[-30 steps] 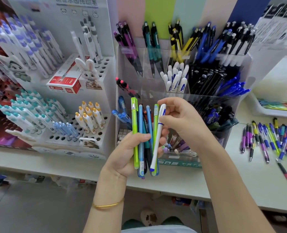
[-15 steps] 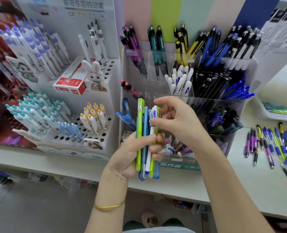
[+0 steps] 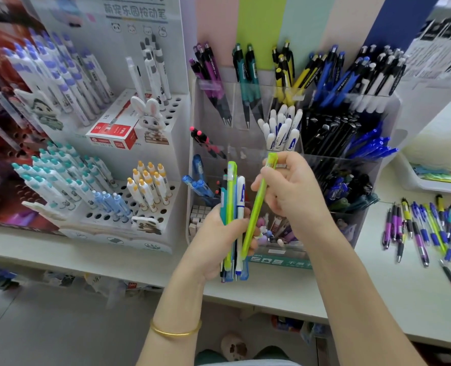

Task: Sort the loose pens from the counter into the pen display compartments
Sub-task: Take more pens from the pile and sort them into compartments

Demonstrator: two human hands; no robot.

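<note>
Your left hand (image 3: 214, 244) grips a bundle (image 3: 231, 202) of pens; your right hand (image 3: 293, 191) pinches 1 green pen (image 3: 256, 215), tilted beside the bundle. You're separating it for sorting. Next, it needs its matching compartment in the display (image 3: 248, 154) behind your hands.

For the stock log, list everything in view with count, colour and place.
lime pen: one, green, tilted in right hand
pen bundle: several, green, teal, blue, white, in left hand
clear display: one, transparent, centre, compartments hold pens
white rack: one, white, left, holding capped pens
red box: one, red, on rack
rabbit figure: one, grey-white, on rack
loose pens: many, purple, blue, yellow, counter right
bangle: one, gold, left wrist
left hand: one, gripping bundle
right hand: one, pinching lime pen
</note>
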